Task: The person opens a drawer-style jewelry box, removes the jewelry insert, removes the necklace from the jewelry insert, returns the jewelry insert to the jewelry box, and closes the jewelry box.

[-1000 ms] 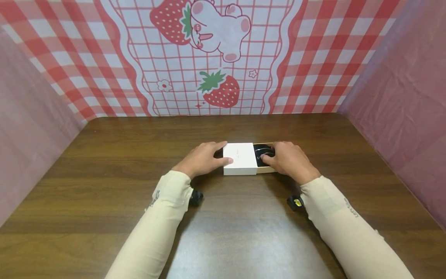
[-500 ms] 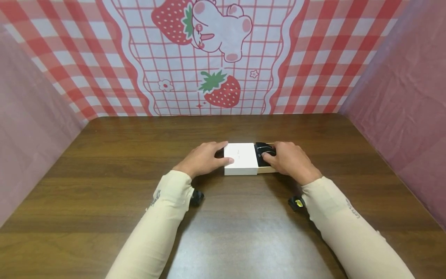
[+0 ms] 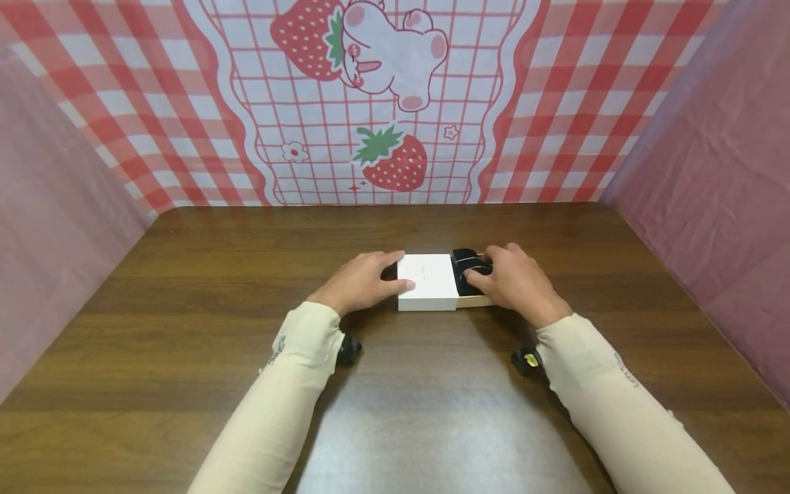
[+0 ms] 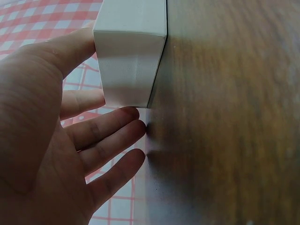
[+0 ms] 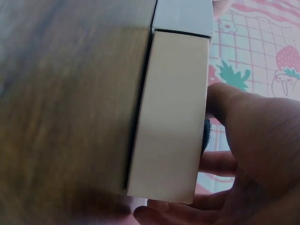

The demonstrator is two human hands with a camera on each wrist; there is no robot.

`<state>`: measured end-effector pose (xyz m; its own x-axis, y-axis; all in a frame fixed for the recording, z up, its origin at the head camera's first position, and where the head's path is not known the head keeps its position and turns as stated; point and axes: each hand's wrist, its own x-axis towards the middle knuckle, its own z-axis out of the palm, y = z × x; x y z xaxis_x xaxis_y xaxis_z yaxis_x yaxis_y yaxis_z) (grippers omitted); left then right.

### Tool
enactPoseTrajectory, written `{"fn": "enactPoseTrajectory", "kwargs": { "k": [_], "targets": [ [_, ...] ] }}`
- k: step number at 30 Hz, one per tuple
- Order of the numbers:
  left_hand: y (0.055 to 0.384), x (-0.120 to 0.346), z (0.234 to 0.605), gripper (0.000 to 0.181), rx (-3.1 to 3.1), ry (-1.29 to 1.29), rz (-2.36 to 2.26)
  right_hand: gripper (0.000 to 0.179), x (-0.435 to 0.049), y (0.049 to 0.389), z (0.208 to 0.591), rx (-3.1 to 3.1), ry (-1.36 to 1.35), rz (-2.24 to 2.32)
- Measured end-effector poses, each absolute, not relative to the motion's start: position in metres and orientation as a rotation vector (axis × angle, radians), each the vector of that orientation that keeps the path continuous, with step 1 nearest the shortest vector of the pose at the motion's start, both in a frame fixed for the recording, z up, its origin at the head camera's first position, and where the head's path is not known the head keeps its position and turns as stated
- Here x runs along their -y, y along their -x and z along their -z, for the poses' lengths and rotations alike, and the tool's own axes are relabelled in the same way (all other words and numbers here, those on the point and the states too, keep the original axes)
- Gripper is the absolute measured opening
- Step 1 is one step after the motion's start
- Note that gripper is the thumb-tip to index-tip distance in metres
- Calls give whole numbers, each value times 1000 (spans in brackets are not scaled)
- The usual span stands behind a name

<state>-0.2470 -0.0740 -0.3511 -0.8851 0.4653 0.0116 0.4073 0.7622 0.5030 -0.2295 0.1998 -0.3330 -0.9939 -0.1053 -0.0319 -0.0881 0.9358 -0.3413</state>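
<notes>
The fingers of the right hand pinch the black item between them and the thumb, inside the tray jutting from the white sleeve, whose other end the left hand holds on the surface.

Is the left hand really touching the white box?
Touching. The head view shows the left hand with its thumb tip lying on the white box, over its left edge.

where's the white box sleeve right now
In the head view, the white box sleeve lies on the wooden table, just right of centre, between the left grip and the tan drawer protruding from its right end.
</notes>
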Motion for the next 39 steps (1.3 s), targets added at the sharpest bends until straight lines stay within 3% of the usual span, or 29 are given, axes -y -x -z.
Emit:
{"fn": "enactPoseTrajectory", "kwargs": {
  "k": [39],
  "targets": [
    [247,73,351,74,-2833,-676,-797,65,-198,228,335,-3096,187,574]
  ]
}}
